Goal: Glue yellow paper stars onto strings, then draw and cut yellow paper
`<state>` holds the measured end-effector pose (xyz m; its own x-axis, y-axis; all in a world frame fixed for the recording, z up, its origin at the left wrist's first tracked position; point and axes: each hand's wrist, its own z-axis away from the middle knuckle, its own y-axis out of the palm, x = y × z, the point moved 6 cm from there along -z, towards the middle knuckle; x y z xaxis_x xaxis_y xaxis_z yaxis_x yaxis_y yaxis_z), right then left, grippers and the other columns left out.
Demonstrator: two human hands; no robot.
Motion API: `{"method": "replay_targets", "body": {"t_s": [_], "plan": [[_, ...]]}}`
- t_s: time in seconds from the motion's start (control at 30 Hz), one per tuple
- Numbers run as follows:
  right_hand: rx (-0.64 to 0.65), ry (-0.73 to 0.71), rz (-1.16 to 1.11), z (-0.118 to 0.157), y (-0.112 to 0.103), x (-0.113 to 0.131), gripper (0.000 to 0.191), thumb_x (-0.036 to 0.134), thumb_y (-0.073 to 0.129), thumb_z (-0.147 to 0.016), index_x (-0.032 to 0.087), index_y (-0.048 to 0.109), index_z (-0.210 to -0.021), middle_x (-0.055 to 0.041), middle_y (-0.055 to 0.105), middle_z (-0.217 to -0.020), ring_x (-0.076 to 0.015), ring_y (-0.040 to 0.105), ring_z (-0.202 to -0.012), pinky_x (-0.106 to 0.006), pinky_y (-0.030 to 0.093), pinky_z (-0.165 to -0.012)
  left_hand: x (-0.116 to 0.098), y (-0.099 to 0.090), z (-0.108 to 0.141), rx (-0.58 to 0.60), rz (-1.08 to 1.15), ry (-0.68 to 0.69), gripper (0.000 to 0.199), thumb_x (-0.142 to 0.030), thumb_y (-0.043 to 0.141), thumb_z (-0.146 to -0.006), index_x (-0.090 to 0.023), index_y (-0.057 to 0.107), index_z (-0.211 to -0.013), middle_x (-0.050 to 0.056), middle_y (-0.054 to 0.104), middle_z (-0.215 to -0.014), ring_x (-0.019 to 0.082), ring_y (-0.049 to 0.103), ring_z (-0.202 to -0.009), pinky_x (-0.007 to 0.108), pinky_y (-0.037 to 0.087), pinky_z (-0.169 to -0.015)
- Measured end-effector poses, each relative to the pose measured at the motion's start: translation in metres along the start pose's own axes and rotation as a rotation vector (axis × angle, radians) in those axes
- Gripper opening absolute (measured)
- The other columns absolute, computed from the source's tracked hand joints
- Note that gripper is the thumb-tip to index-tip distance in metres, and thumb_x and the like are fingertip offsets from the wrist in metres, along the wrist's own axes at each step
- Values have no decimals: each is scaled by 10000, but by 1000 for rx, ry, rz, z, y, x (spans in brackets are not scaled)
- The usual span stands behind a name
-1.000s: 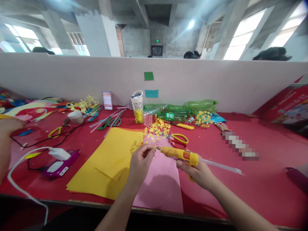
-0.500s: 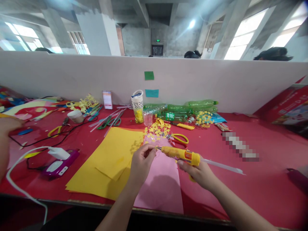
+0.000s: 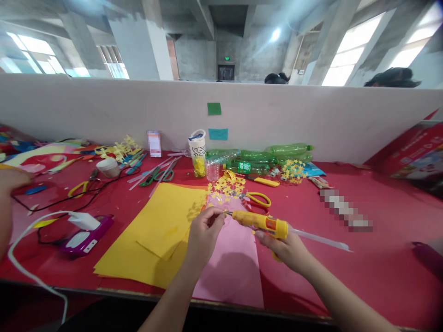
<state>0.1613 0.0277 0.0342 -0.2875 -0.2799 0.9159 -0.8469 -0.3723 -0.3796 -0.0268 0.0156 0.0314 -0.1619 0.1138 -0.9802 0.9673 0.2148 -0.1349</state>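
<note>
My right hand (image 3: 284, 244) is wrapped round the handle of a yellow hot glue gun (image 3: 258, 222). A long clear glue stick (image 3: 316, 238) sticks out of its back end. The gun's nozzle points left, at the fingertips of my left hand (image 3: 206, 233). Those fingers are pinched together on a small yellow paper star (image 3: 224, 212), mostly hidden by the fingers. Beneath both hands lies a pink sheet (image 3: 230, 272), with yellow sheets (image 3: 148, 235) to its left. Many cut yellow stars (image 3: 226, 184) are heaped just beyond my hands.
Yellow-handled pliers (image 3: 259, 200), a yellow cutter knife (image 3: 266, 182) and green plastic bottles (image 3: 256, 159) lie beyond the gun. Green scissors (image 3: 157, 176) and a white-and-yellow cup (image 3: 198, 154) stand further left. A purple power strip (image 3: 88, 237) with cables and another person's arm (image 3: 8, 198) are at left.
</note>
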Motion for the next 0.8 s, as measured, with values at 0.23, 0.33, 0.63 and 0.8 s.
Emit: {"method": "replay_targets", "body": {"t_s": [0.23,0.33,0.63,0.8], "plan": [[-10,18,69,0,-1,-2,273,451,561,-856,190,633,-887,10,567,-649,-121,483,-546,-229,410,-511,-5,-1,2,-16,-94,104,118,-250,538,-828,-193,596,-741,-22,551,-691,119,500,-655,215,387,-619],[-18,-62,240,-1,-6,6,230,410,577,-858,183,607,-849,-20,590,-726,-147,528,-617,-261,431,-577,-11,-5,4,-29,-181,196,115,-236,527,-835,-196,604,-760,-13,558,-721,126,499,-680,222,385,-647],[457,-236,539,5,38,-3,244,58,548,-718,169,557,-935,-54,556,-967,-136,534,-728,-236,419,-635,3,-20,-1,-60,30,7,117,-282,552,-828,-193,578,-758,-45,504,-627,82,391,-516,195,341,-503],[473,-228,699,-2,50,-22,465,36,536,-677,155,569,-1126,-96,542,-1074,-202,540,-963,-296,447,-819,5,-8,2,77,160,-89,153,-273,564,-824,-163,581,-719,-31,553,-646,51,362,-485,182,300,-468]]}}
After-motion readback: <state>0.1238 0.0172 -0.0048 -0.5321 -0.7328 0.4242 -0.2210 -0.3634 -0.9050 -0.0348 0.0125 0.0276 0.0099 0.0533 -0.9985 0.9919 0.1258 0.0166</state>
